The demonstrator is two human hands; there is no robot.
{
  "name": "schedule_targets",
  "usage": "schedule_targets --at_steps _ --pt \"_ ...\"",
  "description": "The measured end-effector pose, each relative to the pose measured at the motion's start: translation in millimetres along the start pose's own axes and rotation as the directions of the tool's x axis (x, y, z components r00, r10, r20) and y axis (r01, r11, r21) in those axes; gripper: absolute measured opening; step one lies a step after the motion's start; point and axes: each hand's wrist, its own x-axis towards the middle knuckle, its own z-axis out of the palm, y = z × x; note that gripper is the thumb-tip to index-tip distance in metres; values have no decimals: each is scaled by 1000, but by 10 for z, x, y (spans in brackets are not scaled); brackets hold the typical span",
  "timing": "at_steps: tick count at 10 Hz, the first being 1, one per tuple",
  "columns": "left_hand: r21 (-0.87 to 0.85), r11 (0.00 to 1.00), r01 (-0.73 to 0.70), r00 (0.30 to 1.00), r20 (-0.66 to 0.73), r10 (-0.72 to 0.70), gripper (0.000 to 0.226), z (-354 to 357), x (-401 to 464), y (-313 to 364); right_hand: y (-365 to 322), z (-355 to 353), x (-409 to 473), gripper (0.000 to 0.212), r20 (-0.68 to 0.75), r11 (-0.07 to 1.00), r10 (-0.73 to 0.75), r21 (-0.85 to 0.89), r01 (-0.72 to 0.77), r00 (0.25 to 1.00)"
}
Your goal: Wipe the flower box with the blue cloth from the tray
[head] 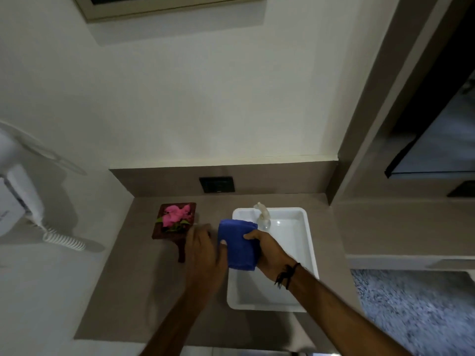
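A dark brown wooden flower box [159, 232] with pink flowers and green leaves stands on the grey counter, left of a white tray [307, 242]. My right hand [270, 250] is shut on a folded blue cloth [237, 244], held above the tray's left rim. My left hand [203, 250] hovers between the flower box and the cloth, its thumb touching the cloth's left edge and its fingers near the box's right side. Whether those fingers touch the box is unclear.
A clear pump bottle [263, 218] stands at the back of the tray. A white wall-mounted hair dryer [20, 201] with a coiled cord hangs at left. A dark wall socket [217, 185] sits behind the counter. Grey carpet [416, 312] lies at lower right.
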Motion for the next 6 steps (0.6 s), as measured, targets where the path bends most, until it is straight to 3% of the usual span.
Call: schedule_targets --at_steps 1,2,3,4,5,6 --pt "-4 1000 -19 989 147 20 43 297 -169 67 78 -309 -103 24 -128 996 -26 82 37 991" --pt "-207 972 110 973 223 -63 31 501 -190 47 195 -425 -116 34 -190 992 -33 116 56 981" --pt "-374 866 333 909 373 -188 25 753 -218 -8 249 -679 -118 33 -237 999 -29 25 36 971" --pt "-349 827 441 845 471 -252 33 918 -247 -63 283 -820 -52 29 -377 975 -74 -220 -11 923" --pt "-210 912 353 831 519 -202 35 1061 -298 -122 336 -950 13 25 -432 797 -192 -592 -116 881" --pt "-90 953 288 833 514 -203 31 1148 -298 -104 373 -992 -6 21 -421 529 -323 -823 -207 848"
